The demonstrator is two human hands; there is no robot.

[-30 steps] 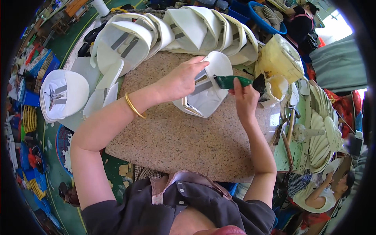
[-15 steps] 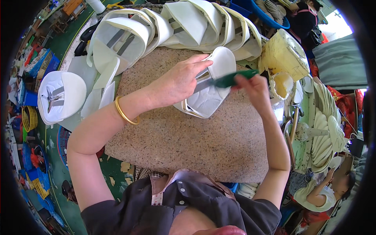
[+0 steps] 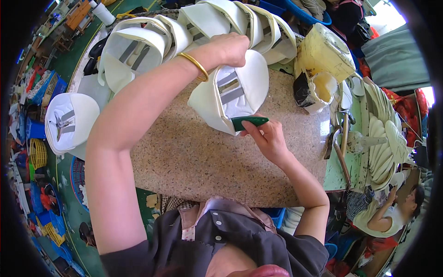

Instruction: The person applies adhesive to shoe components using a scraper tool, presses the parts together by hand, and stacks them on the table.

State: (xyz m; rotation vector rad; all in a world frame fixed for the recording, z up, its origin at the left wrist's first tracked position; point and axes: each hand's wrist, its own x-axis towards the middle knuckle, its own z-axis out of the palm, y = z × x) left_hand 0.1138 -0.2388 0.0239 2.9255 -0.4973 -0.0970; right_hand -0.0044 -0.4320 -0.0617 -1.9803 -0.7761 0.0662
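On the speckled stone slab (image 3: 207, 161) stands a white cap-shaped piece (image 3: 207, 102) with a rounded flap and grey straps inside its opening. My left hand (image 3: 230, 50), fingers curled down, grips its far rim; the fingertips are partly hidden. In my right hand (image 3: 272, 138) is a flat green hand tool (image 3: 249, 122), pinched between thumb and fingers. The tool's inner end touches the near rim of the piece, at the opening's corner. Similar white pieces (image 3: 210, 21) stand in a row along the slab's far edge.
Another white piece (image 3: 74, 131) sits at the left with metal scissors-like tools inside. At the right are a yellowed plastic container (image 3: 325, 53), a glue-crusted pot (image 3: 323, 90), a hammer (image 3: 345, 134) and stacked white parts (image 3: 383, 143). A co-worker (image 3: 385, 214) sits at lower right.
My left hand has moved up to the far rim of the white piece. The green tool has come down and left to its near rim. The piece appears turned and shifted left.
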